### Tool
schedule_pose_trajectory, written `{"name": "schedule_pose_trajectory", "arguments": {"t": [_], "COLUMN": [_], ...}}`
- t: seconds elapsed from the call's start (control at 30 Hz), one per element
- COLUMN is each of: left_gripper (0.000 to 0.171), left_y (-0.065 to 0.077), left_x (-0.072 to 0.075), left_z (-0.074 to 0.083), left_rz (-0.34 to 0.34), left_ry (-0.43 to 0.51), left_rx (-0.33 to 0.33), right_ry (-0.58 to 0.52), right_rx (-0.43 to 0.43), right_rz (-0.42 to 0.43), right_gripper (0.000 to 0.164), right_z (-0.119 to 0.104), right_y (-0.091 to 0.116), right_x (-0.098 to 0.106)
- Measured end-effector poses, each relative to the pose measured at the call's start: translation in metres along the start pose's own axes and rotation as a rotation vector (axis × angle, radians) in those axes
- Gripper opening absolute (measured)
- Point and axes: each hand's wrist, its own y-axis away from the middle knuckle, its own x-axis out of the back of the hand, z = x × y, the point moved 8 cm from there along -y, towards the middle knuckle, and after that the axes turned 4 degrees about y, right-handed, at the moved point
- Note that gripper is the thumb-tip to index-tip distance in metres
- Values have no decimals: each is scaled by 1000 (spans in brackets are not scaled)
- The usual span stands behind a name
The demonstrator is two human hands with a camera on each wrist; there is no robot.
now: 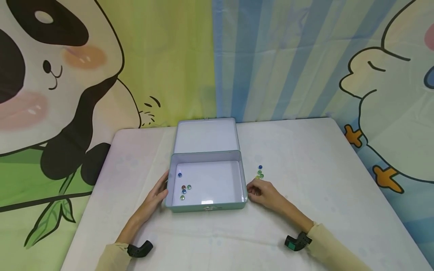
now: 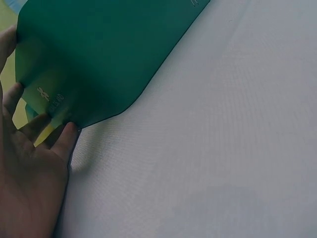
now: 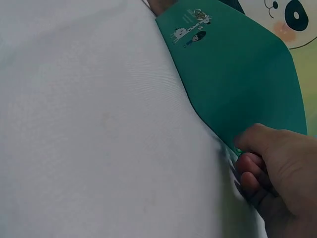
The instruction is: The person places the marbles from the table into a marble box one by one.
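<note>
A green metal box (image 1: 208,206) with a pale interior stands with its hinged lid (image 1: 206,136) laid back. Inside, toward the left, lie several glass marbles, among them a blue marble (image 1: 179,175) and a reddish marble (image 1: 183,187). My left hand (image 1: 151,201) rests its extended fingertips (image 2: 69,131) against the box's left side. At the right wall, my right hand (image 1: 265,193) has curled fingers and pinches a small green marble (image 3: 239,150), mostly hidden by thumb and forefinger. Just beyond that hand, a blue marble (image 1: 260,167) and a few green marbles (image 1: 259,172) lie on the cloth.
A white cloth (image 1: 305,158) covers the table beneath everything. Behind it hangs a printed curtain (image 1: 176,56) with a panda and another cartoon figure. Black bands (image 1: 139,249) circle both wrists near the sleeves.
</note>
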Motion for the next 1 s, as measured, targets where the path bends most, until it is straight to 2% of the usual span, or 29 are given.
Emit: {"name": "schedule_pose_trajectory", "arguments": {"t": [0.13, 0.23, 0.4, 0.53, 0.73, 1.0], "left_gripper": [62, 62, 62, 62, 62, 62], "left_y": [-1, -2, -2, 0, 1, -1], "left_x": [-1, -1, 0, 0, 0, 0], "left_z": [-1, 0, -1, -1, 0, -1], "left_rz": [1, -3, -8, 1, 4, -9], "left_ry": [10, 22, 31, 3, -16, 0], "left_rx": [-2, -11, -20, -1, 21, 12], "right_ry": [-33, -47, -17, 8, 35, 132], "right_rx": [-56, -64, -43, -21, 43, 144], "right_rz": [-31, -25, 38, 21, -126, -418], "right_gripper": [17, 16, 15, 14, 14, 12], "right_z": [0, -4, -15, -30, -56, -73], "right_y": [-3, -11, -35, -61, -104, -156], "right_x": [8, 20, 45, 52, 37, -17]}}
